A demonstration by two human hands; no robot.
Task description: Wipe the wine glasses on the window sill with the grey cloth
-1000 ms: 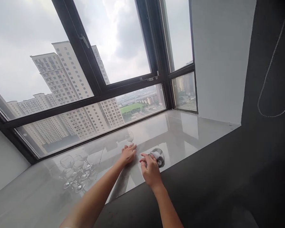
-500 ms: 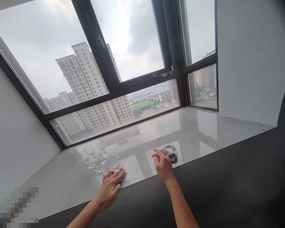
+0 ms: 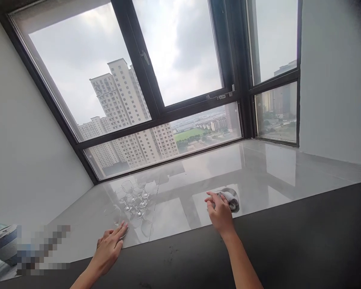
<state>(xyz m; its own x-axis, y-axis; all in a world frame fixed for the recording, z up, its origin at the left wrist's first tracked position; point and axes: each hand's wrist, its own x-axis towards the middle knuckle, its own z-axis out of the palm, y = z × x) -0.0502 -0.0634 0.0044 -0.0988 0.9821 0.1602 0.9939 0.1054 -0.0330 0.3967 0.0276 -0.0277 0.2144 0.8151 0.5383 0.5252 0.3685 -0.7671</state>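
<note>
My left hand [image 3: 108, 249] lies near the front edge of a glossy grey sill [image 3: 258, 168]. Its fingers are stretched over the foot of a clear wine glass [image 3: 114, 212], which stands upright, and they hold it down. My right hand [image 3: 219, 212] is further right, fingers curled onto a crumpled grey cloth [image 3: 231, 197] that rests on the sill. The two hands are well apart.
Several more clear wine glasses [image 3: 135, 194] stand in a cluster just behind the held one. A big dark-framed window [image 3: 156, 116] runs along the back of the sill. A white wall [image 3: 333, 80] closes the right end. A dark ledge [image 3: 303, 241] runs along the front.
My left hand has slid the wine glass leftward along the sill, from beside the cloth to in front of the cluster of glasses. My right hand has stayed on the cloth. The view has turned left.
</note>
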